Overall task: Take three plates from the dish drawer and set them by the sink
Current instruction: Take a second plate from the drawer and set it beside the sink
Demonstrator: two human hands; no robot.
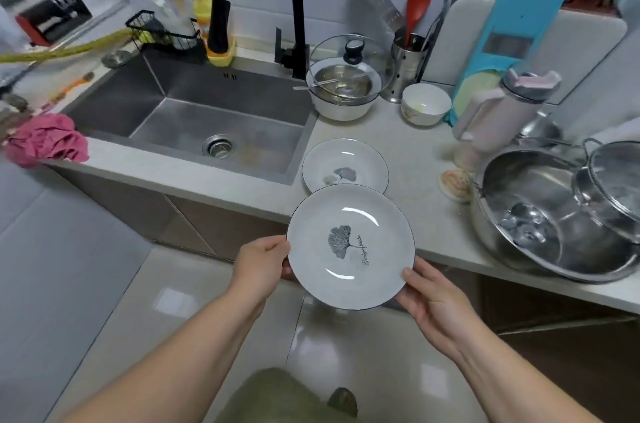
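Note:
I hold a white plate with a dark rim and a grey leaf print, level in the air just in front of the counter edge. My left hand grips its left rim and my right hand grips its lower right rim. A second matching plate lies flat on the counter right of the steel sink; the held plate overlaps its near edge in view. The dish drawer is not in view.
A black faucet arches over the sink. Behind the plates stand a white pot with a glass lid, a small white bowl and a utensil holder. A large steel basin and a bottle crowd the right. A pink cloth lies at left.

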